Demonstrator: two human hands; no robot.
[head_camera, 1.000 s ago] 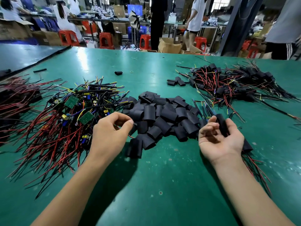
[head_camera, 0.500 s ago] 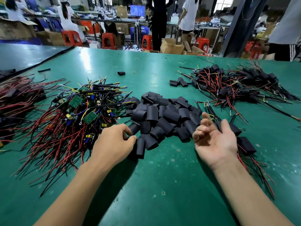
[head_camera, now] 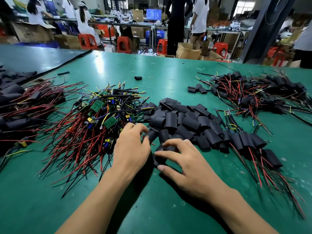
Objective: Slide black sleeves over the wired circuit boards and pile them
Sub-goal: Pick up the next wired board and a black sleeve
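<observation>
Finished near: sleeved boards (head_camera: 249, 142) set in a short row just right of the loose sleeves, red and black wires trailing toward the near edge of the table (head_camera: 168, 70).
Finished far: a bigger finished pile (head_camera: 253, 93) at the far right, well apart from the hands; a left-edge pile (head_camera: 20, 105) also looking dark-sleeved, too blurred to be sure.
Still to do: a thick heap of bare boards (head_camera: 101, 114) left of centre, green boards and capacitors showing among red, black, yellow and blue wires; judged the larger share of the job.
Supply: heap of empty sleeves (head_camera: 182, 122) in the middle, touching the bare boards on one side and the near finished row on the other; three spare sleeves (head_camera: 197, 89) and one stray sleeve (head_camera: 138, 78) farther back.
Right hand (head_camera: 185, 159): thumb and fingers curled round one black sleeve (head_camera: 160, 160) at the near edge of the heap.
Left hand (head_camera: 131, 149): fingers curled at the seam between bare boards and sleeves, a red wire tip poking out beside them; cannot tell whether clamped on anything.
Step in hand: probably pairing a fresh sleeve with the next board; sliding on and piling not yet done for this one.
</observation>
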